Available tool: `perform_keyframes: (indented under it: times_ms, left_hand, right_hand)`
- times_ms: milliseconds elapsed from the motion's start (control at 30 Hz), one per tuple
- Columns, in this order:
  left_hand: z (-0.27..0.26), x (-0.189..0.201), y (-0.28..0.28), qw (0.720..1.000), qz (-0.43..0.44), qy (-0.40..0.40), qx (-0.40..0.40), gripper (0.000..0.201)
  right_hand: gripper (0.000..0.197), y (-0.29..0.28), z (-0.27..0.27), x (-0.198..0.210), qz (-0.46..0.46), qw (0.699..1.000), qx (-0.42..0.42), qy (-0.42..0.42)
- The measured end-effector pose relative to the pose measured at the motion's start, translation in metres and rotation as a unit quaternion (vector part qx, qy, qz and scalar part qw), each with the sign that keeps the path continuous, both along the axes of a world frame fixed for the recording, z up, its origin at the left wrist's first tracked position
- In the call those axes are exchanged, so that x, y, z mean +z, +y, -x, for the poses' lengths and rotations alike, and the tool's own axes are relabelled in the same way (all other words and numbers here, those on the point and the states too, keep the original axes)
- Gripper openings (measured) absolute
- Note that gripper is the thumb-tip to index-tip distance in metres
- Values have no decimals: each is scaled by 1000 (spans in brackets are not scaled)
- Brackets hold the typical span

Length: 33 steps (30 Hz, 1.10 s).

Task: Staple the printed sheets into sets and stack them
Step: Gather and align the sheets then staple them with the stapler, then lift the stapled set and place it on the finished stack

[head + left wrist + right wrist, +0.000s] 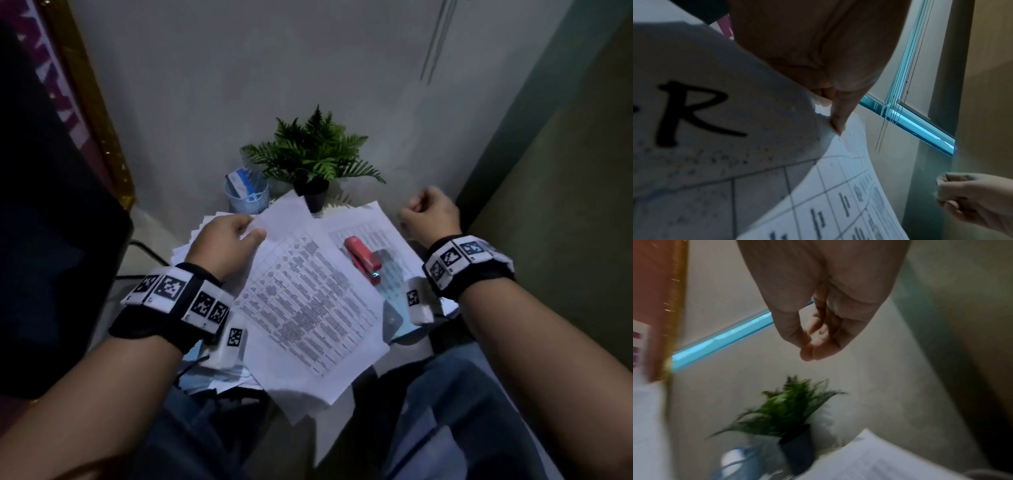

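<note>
My left hand [236,233] pinches the top left edge of a set of printed sheets [308,308] and holds it tilted above the small table; the thumb [838,120] presses on the paper [849,203] in the left wrist view. A red stapler [363,258] lies on another printed sheet [370,222] to the right. My right hand [428,212] hovers in the air past the table's right edge, its fingers [818,344] curled in with nothing in them. More sheets [191,246] lie under my left hand.
A potted fern [313,161] and a blue mesh cup [246,195] with a card in it stand at the back of the table against the wall. A dark chair back [51,240] is at the left. My knees in jeans [445,411] are below the table.
</note>
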<state>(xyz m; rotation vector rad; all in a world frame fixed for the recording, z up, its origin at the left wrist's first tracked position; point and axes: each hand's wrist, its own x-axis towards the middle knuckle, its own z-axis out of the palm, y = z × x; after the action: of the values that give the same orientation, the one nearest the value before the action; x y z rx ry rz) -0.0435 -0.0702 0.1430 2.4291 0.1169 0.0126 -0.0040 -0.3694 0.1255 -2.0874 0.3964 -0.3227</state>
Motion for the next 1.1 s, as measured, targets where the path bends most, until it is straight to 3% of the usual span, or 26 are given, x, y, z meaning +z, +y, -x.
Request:
perform_keyframes:
  times_ms: [100, 233, 367, 433, 500, 567, 667, 733, 833, 933, 1033, 1100]
  left_hand:
    - [1, 7, -5, 1000, -16, -15, 15, 42]
    - [0, 14, -5, 999, -20, -19, 23, 38]
    - [-2, 19, -5, 1000, 0, -15, 10, 26]
    - [0, 24, -7, 999, 16, -27, 4, 19]
    - [1, 29, -7, 998, 45, -45, 10, 12]
    - [3, 37, -7, 996, 67, -65, -6, 13]
    - [6, 52, -8, 989, 100, -105, -42, 19]
    - [9, 64, -7, 982, 123, -136, -46, 23]
    - [16, 80, 2, 977, 98, -181, -60, 26]
    - [26, 89, 22, 967, 98, -231, -41, 28]
    - [29, 78, 55, 944, 199, -261, 41, 77]
    - [30, 67, 72, 904, 390, -178, 15, 101]
  right_hand:
    - [6, -49, -17, 2, 83, 994, -64, 23]
    - [23, -98, -39, 7, 139, 984, -87, 71]
    - [35, -106, -43, 17, 116, 984, -65, 120]
    - [40, -89, -33, 23, 74, 994, -21, 83]
    - [39, -60, -20, 28, 12, 994, 91, 61]
    - [38, -26, -3, 34, -29, 971, 226, 72]
    - [52, 24, 21, 42, -36, 920, 377, 96]
    - [47, 51, 31, 46, -89, 904, 408, 98]
    - [24, 73, 37, 55, -148, 918, 367, 38]
    - [24, 78, 41, 68, -181, 921, 346, -11]
    - [29, 77, 48, 81, -224, 914, 335, -39]
    - [30, 76, 50, 84, -264, 910, 318, -46]
